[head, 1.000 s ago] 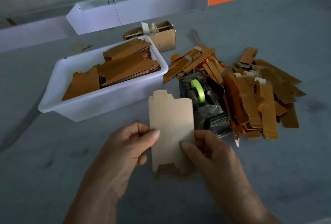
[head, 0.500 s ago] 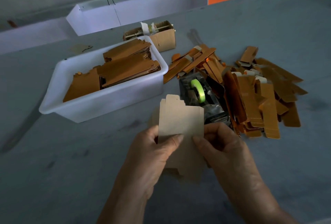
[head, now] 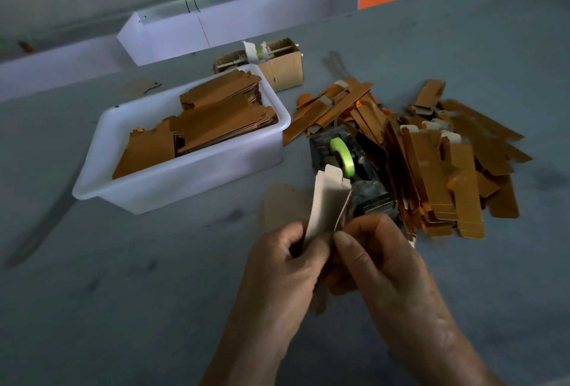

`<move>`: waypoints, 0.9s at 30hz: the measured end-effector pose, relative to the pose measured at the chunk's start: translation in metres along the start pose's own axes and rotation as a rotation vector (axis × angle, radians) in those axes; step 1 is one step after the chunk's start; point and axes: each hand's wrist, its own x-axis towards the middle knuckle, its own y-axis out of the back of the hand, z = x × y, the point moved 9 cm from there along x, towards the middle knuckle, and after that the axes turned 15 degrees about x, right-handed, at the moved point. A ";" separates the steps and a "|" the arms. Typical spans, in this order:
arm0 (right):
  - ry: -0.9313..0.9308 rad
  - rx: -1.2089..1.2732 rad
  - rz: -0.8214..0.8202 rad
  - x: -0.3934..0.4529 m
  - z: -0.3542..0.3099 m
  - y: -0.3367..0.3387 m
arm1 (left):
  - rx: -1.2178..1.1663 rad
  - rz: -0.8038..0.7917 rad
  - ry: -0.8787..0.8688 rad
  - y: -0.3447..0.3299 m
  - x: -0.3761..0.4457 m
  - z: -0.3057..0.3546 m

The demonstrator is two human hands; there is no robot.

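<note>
While both pinch its lower end, the folded card blank (head: 328,200) rises between left hand (head: 287,268) and right hand (head: 382,259).

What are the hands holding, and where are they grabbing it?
Both the left hand and right hand pinch a folded cardboard blank at its lower end.

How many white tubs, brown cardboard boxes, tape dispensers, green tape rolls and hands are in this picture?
White tub: 1
Brown cardboard box: 1
Tape dispenser: 1
Green tape roll: 1
Hands: 2, the left hand and the right hand, both pinching one pale card
Total: 6
</note>
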 end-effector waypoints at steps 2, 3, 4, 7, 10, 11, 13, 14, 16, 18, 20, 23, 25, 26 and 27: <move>-0.028 -0.023 0.003 0.001 0.004 0.001 | 0.042 -0.044 -0.062 0.001 -0.001 0.004; -0.039 -0.031 -0.006 0.001 0.005 0.001 | 0.045 -0.055 -0.082 0.002 -0.001 0.005; -0.044 -0.041 -0.022 0.002 0.004 0.001 | 0.039 -0.073 -0.088 0.003 -0.001 0.006; -0.059 -0.055 -0.059 0.003 0.000 -0.001 | 0.019 -0.095 -0.091 0.003 -0.001 0.002; -0.040 -0.138 0.002 0.002 -0.006 0.006 | 0.013 -0.083 -0.068 0.006 -0.001 -0.001; -0.017 -0.201 0.056 0.003 -0.010 0.013 | -0.003 -0.117 -0.074 0.003 -0.001 -0.001; -0.028 -0.240 0.112 0.004 -0.012 0.023 | -0.009 -0.219 -0.079 -0.004 -0.004 0.000; -0.077 -0.187 0.094 0.005 -0.008 0.023 | -0.019 -0.258 -0.076 -0.006 -0.006 -0.001; -0.184 0.023 0.005 0.005 0.001 0.014 | -0.049 -0.287 -0.053 -0.007 -0.006 -0.001; -0.274 0.202 -0.013 0.002 0.008 0.009 | -0.064 -0.271 -0.019 -0.008 -0.007 -0.004; -0.281 0.222 0.012 0.002 0.010 0.011 | -0.049 -0.228 -0.017 -0.007 -0.007 -0.003; -0.251 0.212 0.061 0.004 0.007 0.016 | -0.015 -0.120 -0.060 -0.003 -0.006 0.001; -0.241 0.231 0.080 0.005 0.006 0.018 | 0.017 -0.038 -0.063 0.000 -0.006 0.002; -0.243 0.238 0.085 0.005 0.007 0.019 | 0.026 -0.004 -0.062 0.001 -0.007 0.002; -0.251 0.249 0.087 0.005 0.008 0.019 | 0.041 0.041 -0.066 0.004 -0.007 0.004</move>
